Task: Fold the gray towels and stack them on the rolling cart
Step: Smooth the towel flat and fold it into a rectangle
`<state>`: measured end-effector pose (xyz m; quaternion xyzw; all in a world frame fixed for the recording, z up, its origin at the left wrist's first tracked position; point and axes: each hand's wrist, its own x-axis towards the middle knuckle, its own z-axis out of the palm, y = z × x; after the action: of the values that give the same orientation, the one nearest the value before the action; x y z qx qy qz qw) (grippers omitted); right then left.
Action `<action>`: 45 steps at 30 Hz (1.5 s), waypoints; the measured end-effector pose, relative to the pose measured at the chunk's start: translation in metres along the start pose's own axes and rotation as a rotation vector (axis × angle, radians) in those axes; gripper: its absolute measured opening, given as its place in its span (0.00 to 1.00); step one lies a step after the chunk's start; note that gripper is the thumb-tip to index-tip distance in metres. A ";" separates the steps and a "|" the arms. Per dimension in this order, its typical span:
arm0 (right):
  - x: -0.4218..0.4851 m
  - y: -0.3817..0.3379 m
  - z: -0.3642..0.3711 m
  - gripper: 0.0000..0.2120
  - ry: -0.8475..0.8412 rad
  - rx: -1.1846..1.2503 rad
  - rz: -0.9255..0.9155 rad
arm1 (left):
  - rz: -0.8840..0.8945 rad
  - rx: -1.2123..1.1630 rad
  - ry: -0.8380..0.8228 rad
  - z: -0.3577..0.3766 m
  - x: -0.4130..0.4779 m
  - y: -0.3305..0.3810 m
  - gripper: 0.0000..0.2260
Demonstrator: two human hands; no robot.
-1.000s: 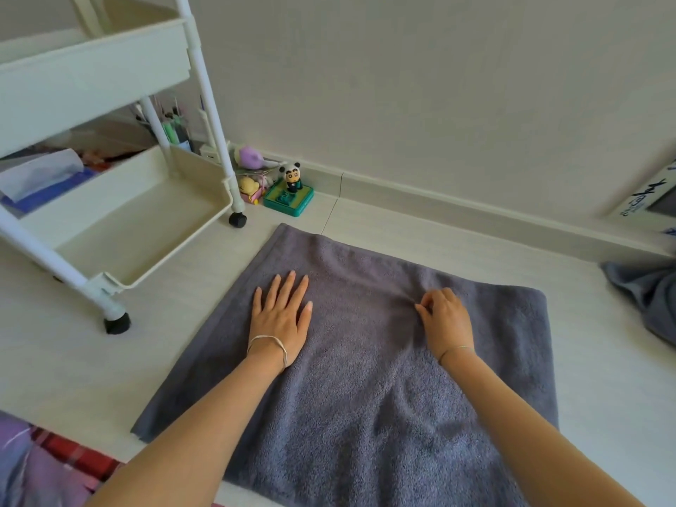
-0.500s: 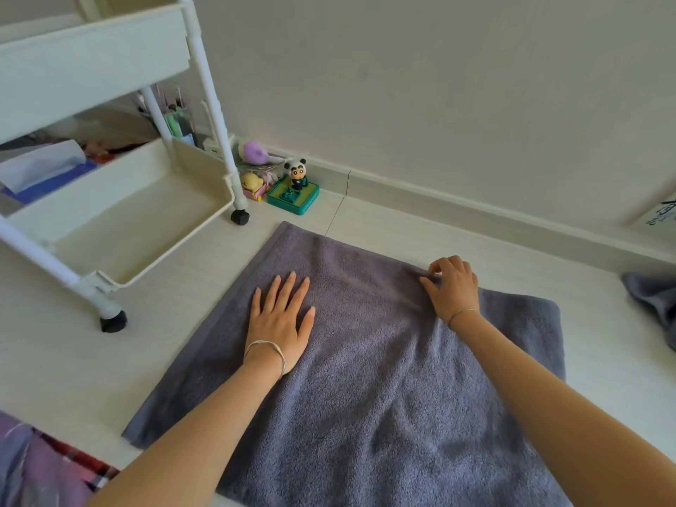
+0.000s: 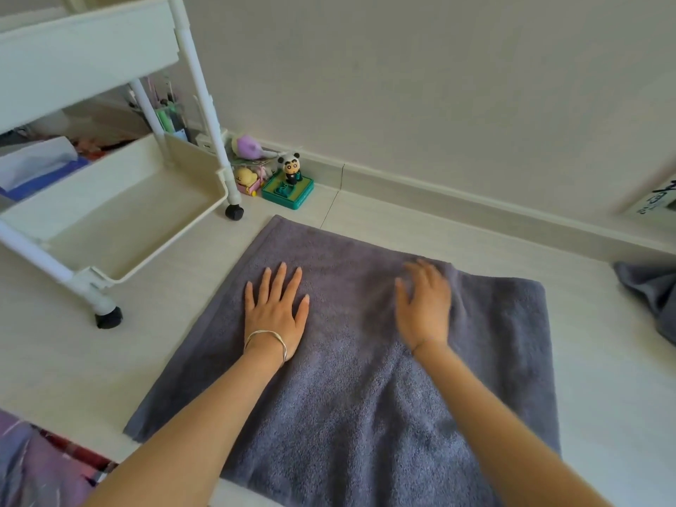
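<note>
Towel (image 3: 351, 415) risk: the pile could drag and bunch under a pressing palm, so a fold would trap a ridge and likely stack crooked.
Cart (image 3: 120, 228): on the floor's left side, one wheel just off the towel's far left corner; a nudge could roll it away.
Left hand (image 3: 276, 312): flat, fingers straight, pressing the towel's left half.
Towel look: gray, thick terry, spread mid-floor, with a shallow crease through its middle.
Right hand (image 3: 424, 309): blurred, fingers spread and open, near the towel's far edge.
Second towel (image 3: 651, 294): crumpled at the floor's right edge.
</note>
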<state>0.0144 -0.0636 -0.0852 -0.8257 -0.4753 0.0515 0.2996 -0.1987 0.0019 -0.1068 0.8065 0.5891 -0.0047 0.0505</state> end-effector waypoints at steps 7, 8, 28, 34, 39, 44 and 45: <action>-0.109 -0.012 0.014 0.26 -0.245 -0.280 -0.170 | -0.014 -0.010 -0.021 -0.005 0.001 0.000 0.24; -0.111 0.005 0.004 0.26 -0.236 -0.297 -0.120 | -0.012 -0.008 -0.027 -0.005 -0.001 0.001 0.24; -0.093 0.123 -0.099 0.26 -0.215 -0.333 0.234 | 0.421 -0.061 -0.132 0.005 -0.051 0.141 0.23; -0.081 0.131 -0.122 0.31 0.046 0.032 0.599 | 0.387 -0.075 -0.089 0.011 -0.047 0.139 0.32; -0.058 0.112 -0.137 0.13 0.063 0.238 0.528 | 0.377 -0.161 -0.042 0.013 -0.047 0.138 0.32; -0.044 0.111 -0.128 0.32 0.039 0.115 0.607 | 0.384 -0.200 0.021 0.016 -0.047 0.139 0.30; -0.043 0.117 -0.130 0.34 -0.032 0.091 0.687 | 0.385 -0.199 0.026 0.016 -0.047 0.139 0.31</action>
<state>0.1272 -0.1996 -0.0518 -0.9223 -0.1714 0.1837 0.2938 -0.0804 -0.0856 -0.1092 0.8952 0.4223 0.0737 0.1223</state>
